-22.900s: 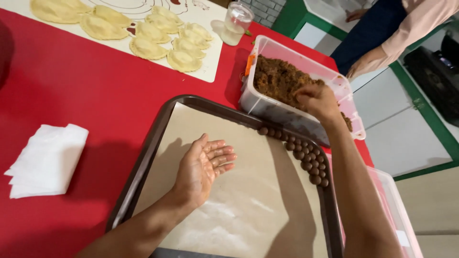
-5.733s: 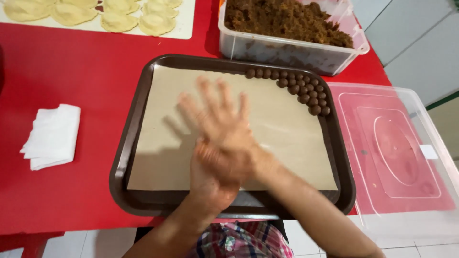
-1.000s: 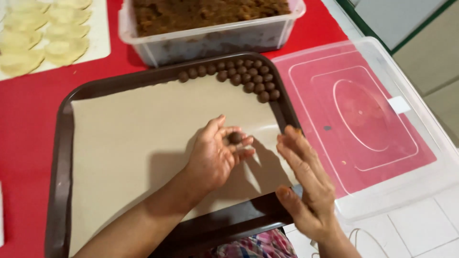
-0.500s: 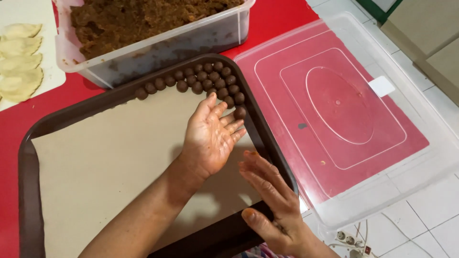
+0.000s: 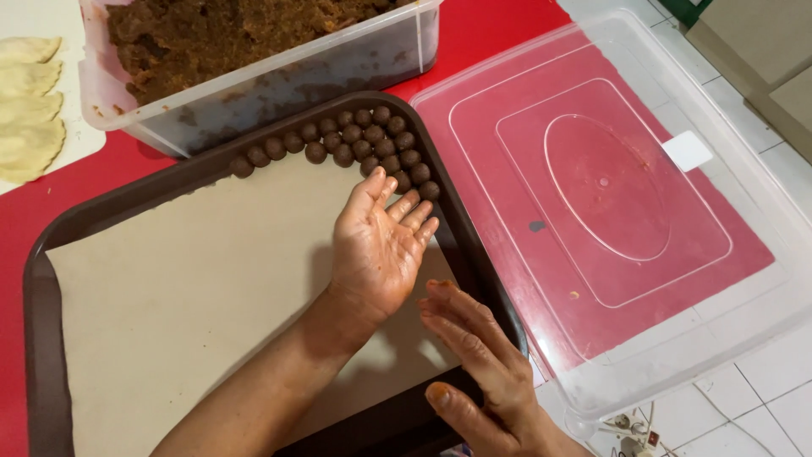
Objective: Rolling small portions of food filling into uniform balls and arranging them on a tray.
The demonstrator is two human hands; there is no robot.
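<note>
My left hand (image 5: 376,250) lies palm up and open over the paper-lined brown tray (image 5: 38,279). The palm is bare, and its fingertips almost touch a cluster of small brown balls (image 5: 355,144) in the tray's far right corner. My right hand (image 5: 478,372) rests flat, fingers apart, on the tray's near right rim and holds nothing. A clear plastic tub of brown mixture (image 5: 254,51) stands just behind the tray.
A large clear plastic lid (image 5: 609,195) lies to the right of the tray, overhanging the red table (image 5: 17,211). Pale folded pastries (image 5: 30,110) sit on a white sheet at the far left. Tiled floor shows at the lower right.
One second ago a brown ball sat in my left palm. The palm is now bare and the hand has moved up to the ball cluster. My right hand dropped to the tray rim.
</note>
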